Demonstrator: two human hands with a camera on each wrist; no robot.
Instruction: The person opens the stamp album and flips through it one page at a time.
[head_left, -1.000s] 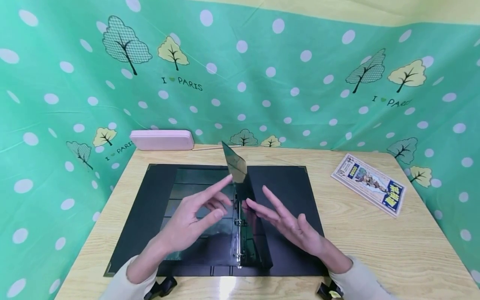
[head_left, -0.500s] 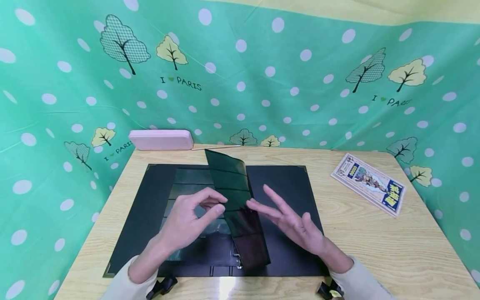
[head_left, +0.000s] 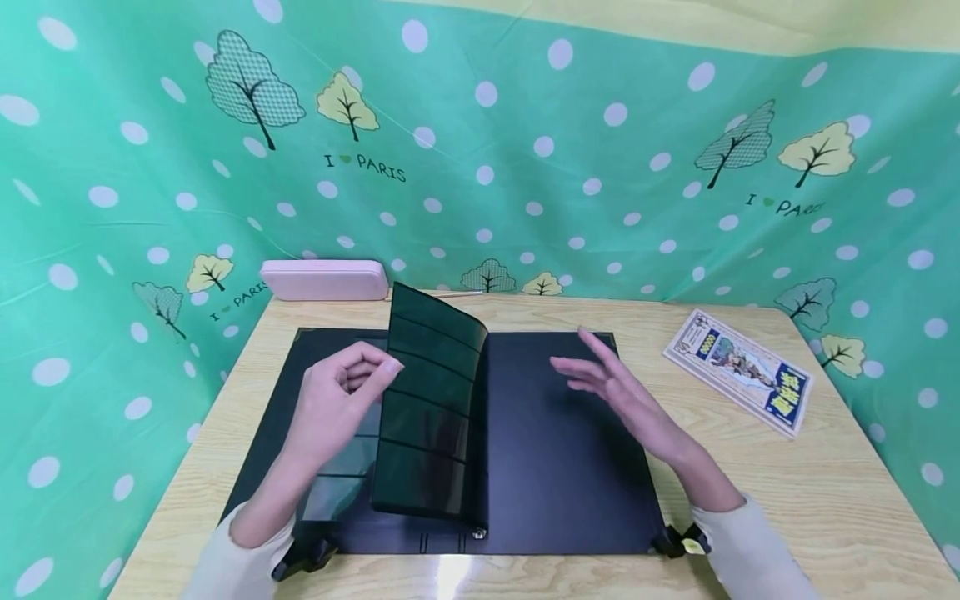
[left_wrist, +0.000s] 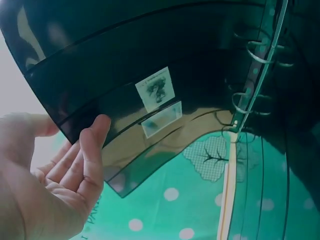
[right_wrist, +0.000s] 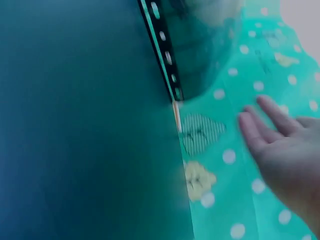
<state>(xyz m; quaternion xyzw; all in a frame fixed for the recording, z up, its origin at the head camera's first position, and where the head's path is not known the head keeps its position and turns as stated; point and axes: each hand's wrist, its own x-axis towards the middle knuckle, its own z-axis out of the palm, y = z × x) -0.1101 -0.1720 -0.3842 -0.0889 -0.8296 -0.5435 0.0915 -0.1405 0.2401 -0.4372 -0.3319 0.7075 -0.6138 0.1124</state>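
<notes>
A black ring binder album lies spread on the table. One dark page with strip pockets stands raised from its rings, curving toward the left. My left hand pinches this page's outer edge between thumb and fingers. Through the left wrist view, two small stamp-like pieces show in or through the page's pockets, and the metal rings hold its inner side. My right hand hovers over the bare right cover with fingers extended, touching nothing. Another pocket page lies partly hidden under the left side.
A pink case sits at the back left, beside a thin stick mostly behind the page. At the right lies a packet with printed artwork. A green dotted cloth hangs behind the wooden table.
The page has swung from near upright over to the left, its flat side now facing me. My left hand has taken its edge and moved left. My right hand has drawn away rightward.
</notes>
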